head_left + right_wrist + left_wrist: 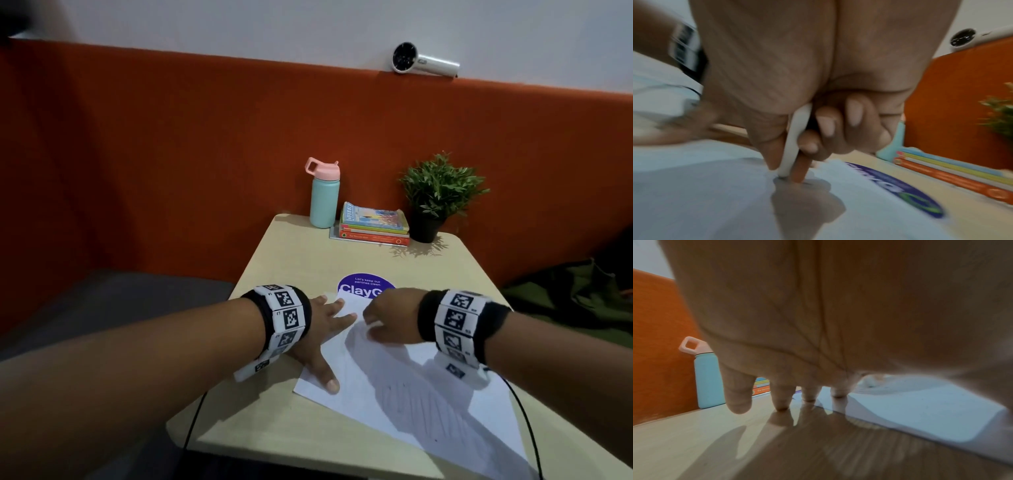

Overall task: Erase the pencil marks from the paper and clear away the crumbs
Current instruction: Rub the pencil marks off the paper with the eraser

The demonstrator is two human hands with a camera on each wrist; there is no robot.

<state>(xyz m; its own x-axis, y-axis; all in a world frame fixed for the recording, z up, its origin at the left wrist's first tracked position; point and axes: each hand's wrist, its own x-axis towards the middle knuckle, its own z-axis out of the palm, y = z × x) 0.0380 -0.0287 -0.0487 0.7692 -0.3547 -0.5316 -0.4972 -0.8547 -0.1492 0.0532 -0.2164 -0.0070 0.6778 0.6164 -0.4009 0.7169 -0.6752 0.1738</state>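
Paper [404, 387]: white sheet on your desk [301, 260], long axis running from 11 o'clock far to 5 o'clock near.

Eraser [795, 139]: white, slim, near upright, lower tip touching the paper's far end.

Your right hand [387, 320]: thumb and forefinger pinch the eraser, other fingers curled.

Your left hand [322, 329]: spread flat, fingertips [782, 402] on desk and paper's left edge.

Containers: bottle [323, 195] at 12 o'clock, capped, contents hidden; black pot [424, 228] at 1 o'clock holds a plant [442, 186]. Books [375, 224] stacked between.
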